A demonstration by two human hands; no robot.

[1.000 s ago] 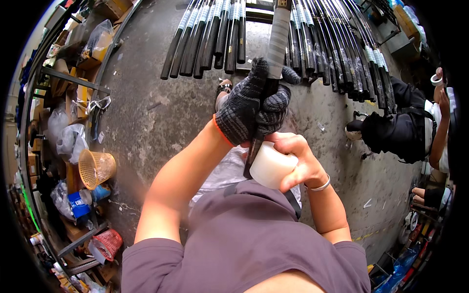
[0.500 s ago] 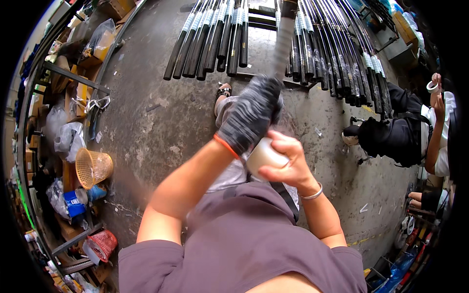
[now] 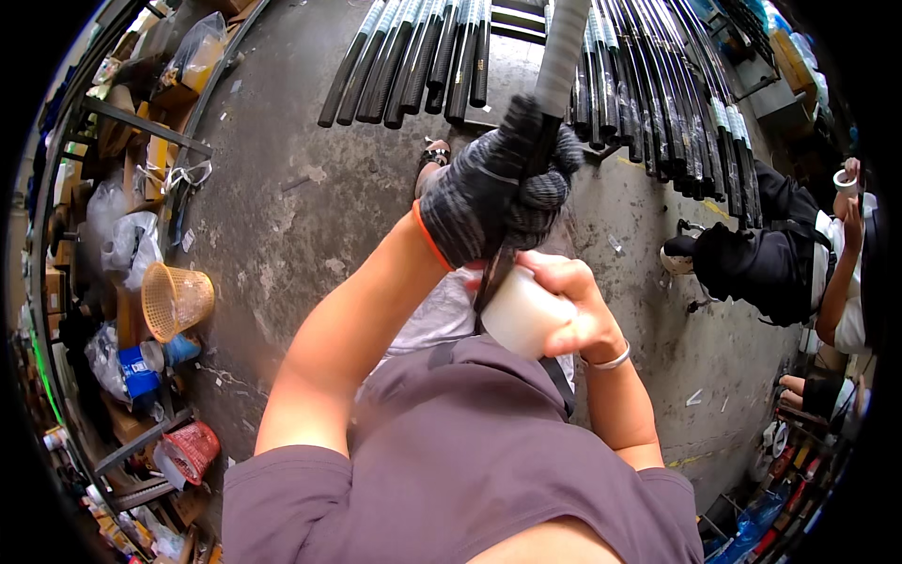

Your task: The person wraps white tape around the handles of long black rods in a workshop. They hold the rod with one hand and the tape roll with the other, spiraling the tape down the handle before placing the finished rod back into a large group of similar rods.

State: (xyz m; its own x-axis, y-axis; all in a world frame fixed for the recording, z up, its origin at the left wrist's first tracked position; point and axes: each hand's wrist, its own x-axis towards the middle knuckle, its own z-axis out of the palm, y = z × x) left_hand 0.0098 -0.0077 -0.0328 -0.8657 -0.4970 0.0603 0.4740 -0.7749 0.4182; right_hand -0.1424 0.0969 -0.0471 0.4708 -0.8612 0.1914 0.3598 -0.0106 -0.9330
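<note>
In a dark striped glove with an orange cuff, my left hand is wrapped round a black pole. Above the fist the pole runs up and away, its upper part greyish and banded as if wrapped. My bare right hand, with a bangle at the wrist, grips a wide roll of whitish tape. The roll sits against the pole's lower end, just below the glove. Some of my right fingers are hidden behind the roll.
Ahead, black poles with pale bands lie in a left bundle and a right bundle on a rack. Shelving lines the left, with a yellow basket and a red basket. At right, a seated person holds a tape roll.
My left fist has turned, its fingers now showing round the pole. The tape roll and right hand have shifted slightly lower and right. More of the pole's greyish upper part is in view.
</note>
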